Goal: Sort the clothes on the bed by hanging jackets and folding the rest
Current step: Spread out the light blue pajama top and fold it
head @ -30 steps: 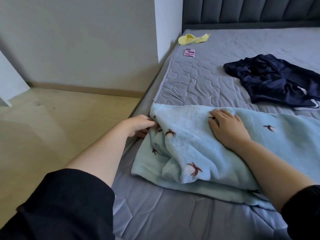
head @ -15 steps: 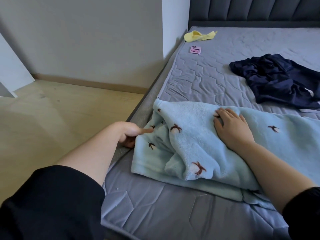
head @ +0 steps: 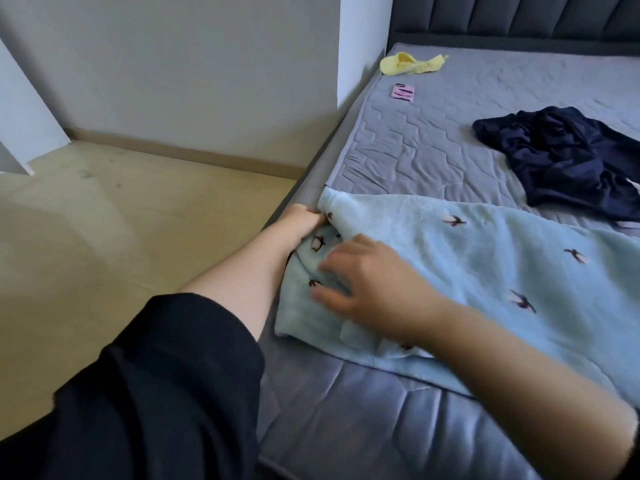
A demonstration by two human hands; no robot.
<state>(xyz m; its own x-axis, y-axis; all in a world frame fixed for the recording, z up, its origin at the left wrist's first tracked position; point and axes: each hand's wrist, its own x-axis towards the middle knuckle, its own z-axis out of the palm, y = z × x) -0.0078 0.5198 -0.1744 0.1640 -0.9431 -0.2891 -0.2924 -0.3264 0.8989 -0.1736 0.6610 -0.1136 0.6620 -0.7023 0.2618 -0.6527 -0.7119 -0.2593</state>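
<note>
The pale blue fleece [head: 467,271], printed with small dark bird figures, lies spread over the near left part of the bed [head: 415,140]. Its left end is bunched in loose layers right at the mattress edge, and a lower layer pokes out toward the foot. The left hand [head: 304,223] is at that edge with its fingers clenched on the bunched end of the fleece, grasping it where the cloth meets the side of the bed. The right hand [head: 367,289] lies on top of the fleece just beside it, its fingers [head: 332,297] stretched out and released, flat on the pile; it is blurred, so how hard it presses cannot be told.

This looks like an early fold, with the layers not yet squared. The risk is at the edge: the fleece is thick and slippery, and a pull from the left hand while the right only rests on top could drag the end off onto the floor [head: 121,237], or shift the upper layer and leave the fold crooked with the lower flap trapped underneath.

Further up the bed, well apart, a crumpled navy garment [head: 561,161] waits unsorted. A yellow cloth [head: 412,64] and a small pink item [head: 403,92] lie near the headboard [head: 519,19].
</note>
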